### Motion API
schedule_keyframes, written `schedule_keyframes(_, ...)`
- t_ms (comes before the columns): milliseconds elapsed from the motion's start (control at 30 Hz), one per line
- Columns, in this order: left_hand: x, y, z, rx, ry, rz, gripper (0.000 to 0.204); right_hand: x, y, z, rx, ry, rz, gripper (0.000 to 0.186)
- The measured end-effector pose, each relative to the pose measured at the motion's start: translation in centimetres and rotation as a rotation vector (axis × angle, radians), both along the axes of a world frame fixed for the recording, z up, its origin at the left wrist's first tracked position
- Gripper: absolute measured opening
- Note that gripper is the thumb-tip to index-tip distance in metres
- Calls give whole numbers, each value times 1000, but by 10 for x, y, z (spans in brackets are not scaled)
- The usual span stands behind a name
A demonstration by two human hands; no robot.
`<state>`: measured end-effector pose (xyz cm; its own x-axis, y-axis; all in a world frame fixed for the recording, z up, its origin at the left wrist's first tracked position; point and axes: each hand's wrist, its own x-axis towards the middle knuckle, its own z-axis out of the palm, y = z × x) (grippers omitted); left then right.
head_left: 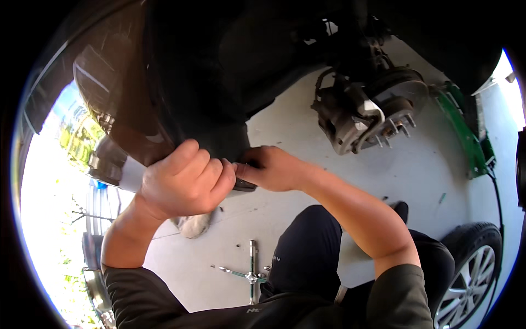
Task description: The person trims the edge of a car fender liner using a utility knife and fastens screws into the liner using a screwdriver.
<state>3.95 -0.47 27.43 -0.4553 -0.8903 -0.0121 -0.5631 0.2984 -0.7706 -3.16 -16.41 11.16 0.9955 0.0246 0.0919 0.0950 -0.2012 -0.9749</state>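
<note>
My left hand [189, 180] is closed in a fist at the lower edge of the brown car bumper [123, 104]. Whatever its fingers are wrapped round is hidden from view. Close beside it, my right hand [271, 169] has thumb and fingers bent together at the lower corner of the black wheel arch liner [219, 129], pinching its edge. The two hands nearly meet at this corner, and a short dark flap of the liner [245, 185] shows just below my right thumb.
A bare brake disc [408, 90] with caliper [348, 120] hangs at upper right. Beyond it stands a green jack [463, 129]. A removed wheel [471, 274] is at lower right; a cross-shaped lug wrench [251, 277] lies on the pale floor before my knee. A light-coloured shoe [194, 223] shows beneath my left forearm.
</note>
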Motion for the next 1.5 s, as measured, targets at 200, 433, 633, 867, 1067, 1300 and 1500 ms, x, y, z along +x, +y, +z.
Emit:
schedule_keyframes(200,-1,-4,-5,-57,-95,-26,6,15,-13,14,452,-203,149,28)
schedule_keyframes(433,-25,-6,14,164,-105,166,5,27,-4,48,666,-633,75,28)
schedule_keyframes(633,-85,-18,126,-34,-406,164,7,21,-11,73,557,-925,-20,43)
schedule_keyframes(867,-97,-68,195,106,-602,154,32,18,-10,89,646,-997,0,44)
schedule_keyframes(1067,-76,-81,194,54,-499,32,28,28,-6,92,638,-1016,-6,43)
schedule_keyframes(1300,-46,-94,203,123,-678,-134,39,36,-1,91,693,-1096,-22,44)
schedule_keyframes(1500,-46,-90,217,155,-549,-53,44,39,5,86,674,-1102,-53,41)
